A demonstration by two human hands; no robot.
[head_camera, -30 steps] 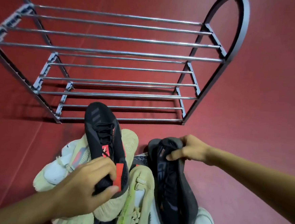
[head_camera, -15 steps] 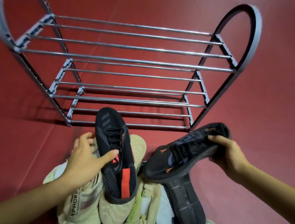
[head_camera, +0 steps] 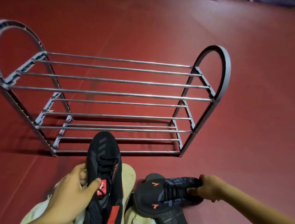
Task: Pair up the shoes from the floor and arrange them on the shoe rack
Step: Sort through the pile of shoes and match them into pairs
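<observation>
Shoes sorted, none racked

Rack [head_camera: 109,93] stands bare; we have looked up since a second ago. Our left hand [head_camera: 69,194] has regripped the red-tab shoe [head_camera: 103,170], fingers wrapped round its side, atop the cream pile [head_camera: 129,174]. Our right hand [head_camera: 208,187], pinching the orange-mark shoe [head_camera: 163,194] by the heel, swung it aside. Mismatched: pairing continues.
</observation>
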